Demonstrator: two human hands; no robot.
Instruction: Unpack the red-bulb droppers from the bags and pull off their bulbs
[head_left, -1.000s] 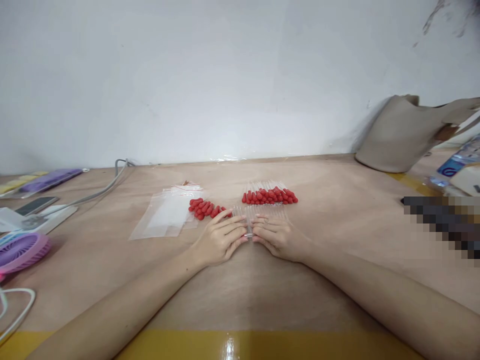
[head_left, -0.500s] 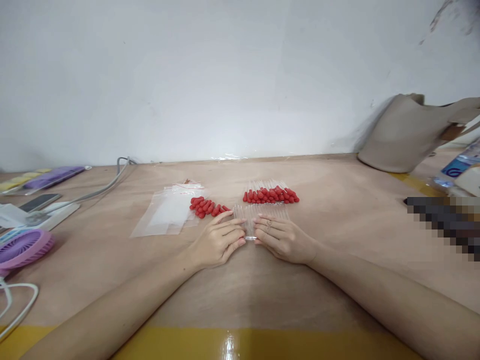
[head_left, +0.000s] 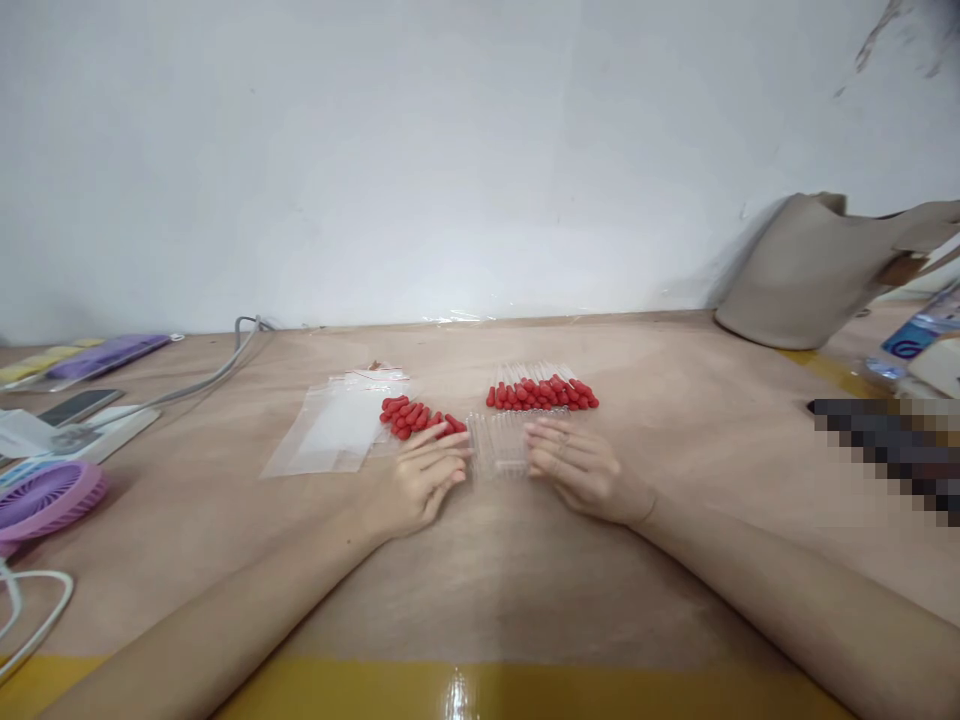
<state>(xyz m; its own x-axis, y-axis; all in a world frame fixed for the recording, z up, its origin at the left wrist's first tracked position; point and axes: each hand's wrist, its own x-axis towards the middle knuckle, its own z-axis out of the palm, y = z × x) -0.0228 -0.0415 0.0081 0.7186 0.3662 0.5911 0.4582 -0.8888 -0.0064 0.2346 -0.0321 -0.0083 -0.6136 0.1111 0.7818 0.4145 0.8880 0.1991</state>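
Clear tubes (head_left: 496, 440) are looking smooth and glossy (glass or plastic, unclear which), red bulbs (head_left: 540, 394) are showing matt, rubbery skin, flat pouches (head_left: 322, 432) are looking like thin plastic, yellow strip (head_left: 375, 690) is gleaming, beige bag (head_left: 787, 275) is looking matt

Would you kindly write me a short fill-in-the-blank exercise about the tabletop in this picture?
The person's right hand lies farther from the flat, clear plastic bags than the ____ hand.
The small knobbed pieces just beyond the slender clear tubes are coloured ____.
The white wall rises ____ the tall beige bag.
The round plastic fan at far left is pink and ____.

Missing words: left; red; behind; purple.
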